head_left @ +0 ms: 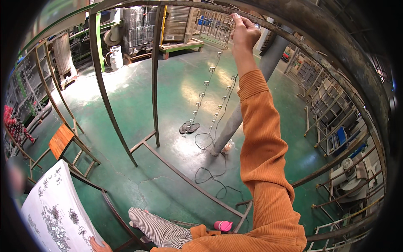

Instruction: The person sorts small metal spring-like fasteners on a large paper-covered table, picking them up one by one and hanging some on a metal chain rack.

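My right hand (244,32) is raised on an outstretched arm to the dark metal frame's top rail (268,26). Its fingers are closed in a pinch; what they hold, if anything, is too small to make out. Below the hand run two lines of small metal clips (202,95), one strand to the left of the other. Dark round pieces (189,127) cluster at the lower end of the left strand. At lower left, my left hand (100,245) rests with fingers spread on the edge of a white tabletop (71,185), beside scattered small wire pieces (53,222).
Uprights and a low crossbar (189,180) of the frame surround me. A grey pole (235,122) slants ahead, with a black cable (205,178) around its foot. A pink cup (223,226) is by my legs. A wooden stool (61,140), a gas cylinder (116,58) and metal racks (331,105) stand around.
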A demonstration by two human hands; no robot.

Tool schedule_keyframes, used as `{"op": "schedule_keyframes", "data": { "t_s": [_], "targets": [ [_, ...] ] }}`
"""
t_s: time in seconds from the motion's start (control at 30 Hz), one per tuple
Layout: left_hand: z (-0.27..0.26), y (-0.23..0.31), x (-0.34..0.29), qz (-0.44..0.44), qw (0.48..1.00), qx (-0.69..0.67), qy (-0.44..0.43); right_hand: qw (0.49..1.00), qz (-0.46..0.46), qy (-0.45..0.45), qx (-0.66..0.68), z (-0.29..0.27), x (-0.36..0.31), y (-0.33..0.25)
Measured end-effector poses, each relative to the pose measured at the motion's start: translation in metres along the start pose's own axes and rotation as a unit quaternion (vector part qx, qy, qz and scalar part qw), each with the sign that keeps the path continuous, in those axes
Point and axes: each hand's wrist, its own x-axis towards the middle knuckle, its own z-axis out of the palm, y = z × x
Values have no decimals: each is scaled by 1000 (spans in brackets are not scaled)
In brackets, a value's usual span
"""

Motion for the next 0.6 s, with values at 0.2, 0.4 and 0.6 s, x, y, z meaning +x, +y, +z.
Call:
{"op": "schedule_keyframes", "data": {
  "t_s": [0.2,0.4,0.6],
  "targets": [
    [10,-4,0,19,999,-13,23,998,47,-1,38,-27,-14,9],
    [2,0,2,14,1000,-23,-4,997,18,32,60,-47,12,28],
    [-14,9,7,-20,995,-77,-52,995,-39,50,79,-52,26,15]
  ]
}}
